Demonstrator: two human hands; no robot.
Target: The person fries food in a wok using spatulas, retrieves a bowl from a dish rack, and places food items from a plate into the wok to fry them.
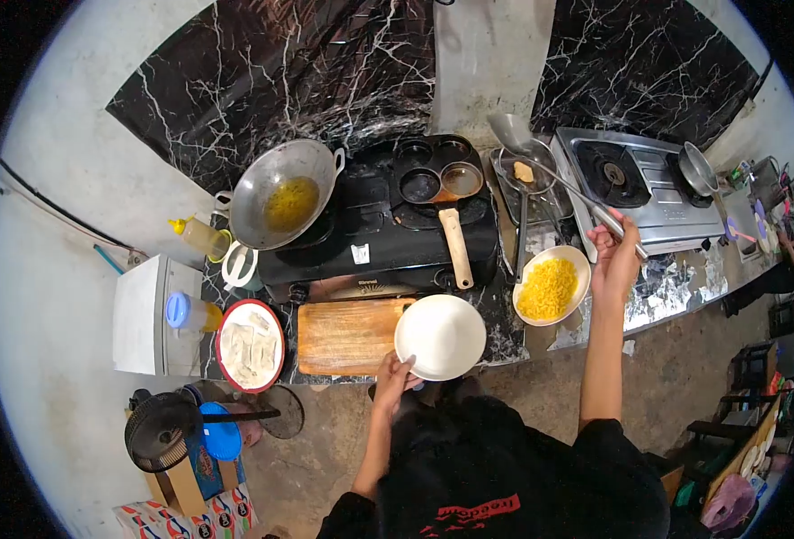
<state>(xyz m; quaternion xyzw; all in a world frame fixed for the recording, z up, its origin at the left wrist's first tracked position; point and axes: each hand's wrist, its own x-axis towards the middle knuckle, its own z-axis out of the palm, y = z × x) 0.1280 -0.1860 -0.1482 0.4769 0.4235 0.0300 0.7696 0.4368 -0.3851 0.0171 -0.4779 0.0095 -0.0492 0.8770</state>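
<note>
My left hand (395, 379) grips the rim of an empty white bowl (441, 332), held partly over the right end of a wooden cutting board (348, 337). In my right hand (617, 247) is the handle of a long metal ladle (510, 133). Its head points up and left, above a metal tray (554, 193) holding a utensil and a small brown piece of food. Just below and left of my right hand stands a white bowl (584, 268) of small yellow pieces, perhaps corn or macaroni.
On the black gas stove (325, 269) sit a wok (253, 180) with yellowish oil and a multi-hole pan (455, 242) with a wooden handle. A red-rimmed plate (224, 357) holds whitish pieces. A silver stove (666, 207) stands right. Another person (779, 278) is far right.
</note>
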